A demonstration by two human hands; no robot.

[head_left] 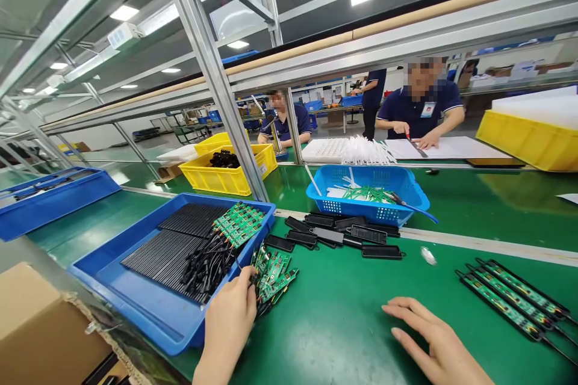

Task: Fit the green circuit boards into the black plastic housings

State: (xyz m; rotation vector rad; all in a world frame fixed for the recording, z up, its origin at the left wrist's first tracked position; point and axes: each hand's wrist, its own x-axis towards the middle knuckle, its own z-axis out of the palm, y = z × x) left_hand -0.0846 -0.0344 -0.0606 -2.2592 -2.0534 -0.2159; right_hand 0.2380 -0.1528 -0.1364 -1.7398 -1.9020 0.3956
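My left hand (pixel 231 313) is closed at the right rim of the blue tray (pixel 135 319), its fingers pinching black cables. A bunch of green circuit boards (pixel 274 274) hangs from or lies against these cables, just right of the fingers. Inside the tray are stacked black strips (pixel 169 252), a heap of black cables (pixel 210 264) and more green boards (pixel 239 222). My right hand (pixel 436 340) hovers over or rests on the green bench top, fingers apart and nothing in them. To its right lie several long black housings (pixel 510 301) with green boards set in them.
Loose black covers (pixel 334 231) lie in front of a blue basket (pixel 368 213) with white and green strips. A metal post (pixel 212 66) rises behind the tray. Yellow bins (pixel 217 177) stand across the bench, where co-workers (pixel 418 111) sit. A cardboard box (pixel 45 325) is at lower left.
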